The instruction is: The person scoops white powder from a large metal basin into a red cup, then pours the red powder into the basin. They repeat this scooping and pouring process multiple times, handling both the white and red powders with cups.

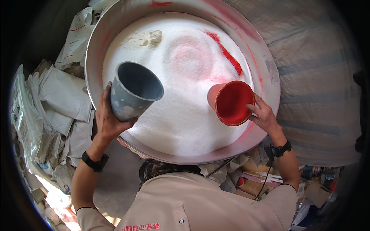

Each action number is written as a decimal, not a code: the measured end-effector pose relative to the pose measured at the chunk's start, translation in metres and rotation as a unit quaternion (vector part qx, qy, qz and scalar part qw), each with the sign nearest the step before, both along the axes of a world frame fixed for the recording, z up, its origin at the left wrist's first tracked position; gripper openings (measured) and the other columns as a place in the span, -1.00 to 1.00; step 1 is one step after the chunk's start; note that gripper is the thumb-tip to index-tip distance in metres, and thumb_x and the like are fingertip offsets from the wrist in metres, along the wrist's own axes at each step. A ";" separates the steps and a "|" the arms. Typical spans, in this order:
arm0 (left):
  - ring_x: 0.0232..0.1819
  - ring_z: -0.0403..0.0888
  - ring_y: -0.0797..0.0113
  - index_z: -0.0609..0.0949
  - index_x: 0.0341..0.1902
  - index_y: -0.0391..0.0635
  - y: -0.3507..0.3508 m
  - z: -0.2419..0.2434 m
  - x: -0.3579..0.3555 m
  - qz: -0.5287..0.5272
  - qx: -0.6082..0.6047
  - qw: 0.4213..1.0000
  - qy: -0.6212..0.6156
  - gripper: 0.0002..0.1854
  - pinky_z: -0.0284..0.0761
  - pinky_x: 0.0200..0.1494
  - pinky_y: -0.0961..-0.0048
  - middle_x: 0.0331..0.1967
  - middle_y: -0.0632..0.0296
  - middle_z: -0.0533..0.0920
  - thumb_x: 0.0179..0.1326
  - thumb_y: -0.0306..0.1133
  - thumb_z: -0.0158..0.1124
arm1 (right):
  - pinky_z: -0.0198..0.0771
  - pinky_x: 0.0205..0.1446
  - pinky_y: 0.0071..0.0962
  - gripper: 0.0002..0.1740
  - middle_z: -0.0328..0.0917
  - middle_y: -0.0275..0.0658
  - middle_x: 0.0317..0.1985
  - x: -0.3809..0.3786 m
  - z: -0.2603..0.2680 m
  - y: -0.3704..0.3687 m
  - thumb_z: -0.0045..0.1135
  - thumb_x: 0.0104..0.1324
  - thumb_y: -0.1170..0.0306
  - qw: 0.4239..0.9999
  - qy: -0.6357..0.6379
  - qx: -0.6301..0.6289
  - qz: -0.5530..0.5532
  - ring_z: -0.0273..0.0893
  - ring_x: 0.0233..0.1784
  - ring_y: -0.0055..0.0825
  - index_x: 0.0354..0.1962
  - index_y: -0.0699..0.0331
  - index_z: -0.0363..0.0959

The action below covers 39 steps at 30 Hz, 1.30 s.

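Observation:
My left hand [108, 118] holds a blue-grey spotted cup [127, 108] by its side, mouth tilted up and to the right; its visible inside shows no contents. In my right hand [264, 117] is a red cup [215, 95], pinched at the rim with fingers over the edge; red coats its inner wall. Both cups are above a wide round metal pan [185, 160] filled with white granules [173, 127]. On the granules lie a streak of red powder [225, 53], a faint pink ring [192, 59] and a pale crumbly lump [155, 36].
Stacked paper and plastic sacks [65, 92] crowd the left side, close to the pan. A grey sheet [312, 95] covers the right. Behind my right arm are cardboard boxes [253, 184] and a black cable [264, 180]. Grey floor [118, 179] shows below left.

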<state>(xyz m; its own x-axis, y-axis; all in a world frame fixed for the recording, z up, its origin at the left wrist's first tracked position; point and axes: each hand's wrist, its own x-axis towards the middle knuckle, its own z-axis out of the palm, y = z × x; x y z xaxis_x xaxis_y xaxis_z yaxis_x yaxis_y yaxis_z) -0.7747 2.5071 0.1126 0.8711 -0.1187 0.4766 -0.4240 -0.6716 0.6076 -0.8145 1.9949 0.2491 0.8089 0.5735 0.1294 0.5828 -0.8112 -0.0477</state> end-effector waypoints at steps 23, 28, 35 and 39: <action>0.25 0.49 -0.19 0.16 0.51 -0.25 -0.002 0.003 0.002 -0.008 0.002 1.000 -0.005 0.29 0.46 0.28 0.04 0.27 -0.17 0.44 -0.34 -0.12 0.67 | 0.67 -0.22 -0.21 -0.71 0.33 0.48 0.20 -0.048 -0.076 0.036 0.06 0.23 0.48 0.963 0.001 -0.189 -0.193 0.59 -0.05 0.09 -0.08 0.28 0.53; 0.22 0.50 -0.17 0.19 0.50 -0.25 -0.003 0.004 -0.001 0.006 0.002 1.000 0.015 0.27 0.48 0.25 0.06 0.23 -0.16 0.45 -0.32 -0.08 0.67 | 0.26 0.45 0.10 -0.56 0.09 0.57 0.38 -0.034 -0.070 0.043 0.34 0.21 0.09 0.967 -0.027 -0.220 -0.130 0.20 0.43 0.46 -0.27 0.33 0.50; 0.17 0.52 -0.17 0.19 0.50 -0.26 -0.004 0.006 -0.001 0.011 0.005 1.000 0.005 0.26 0.50 0.19 0.04 0.18 -0.16 0.46 -0.30 -0.03 0.66 | 0.57 0.11 -0.05 -0.68 0.28 0.56 0.25 -0.015 -0.067 0.047 0.19 0.27 0.20 0.904 0.151 -0.374 -0.143 0.51 0.18 0.25 -0.24 0.31 0.65; 0.20 0.50 -0.18 0.21 0.48 -0.30 -0.004 0.008 -0.001 0.007 0.000 1.000 -0.001 0.25 0.48 0.23 0.08 0.18 -0.19 0.47 -0.30 -0.02 0.66 | 0.61 -0.06 -0.08 -0.60 0.39 0.26 0.06 0.014 -0.104 0.110 0.23 0.30 0.05 0.971 0.012 -0.219 -0.099 0.61 -0.06 0.07 -0.21 0.24 0.60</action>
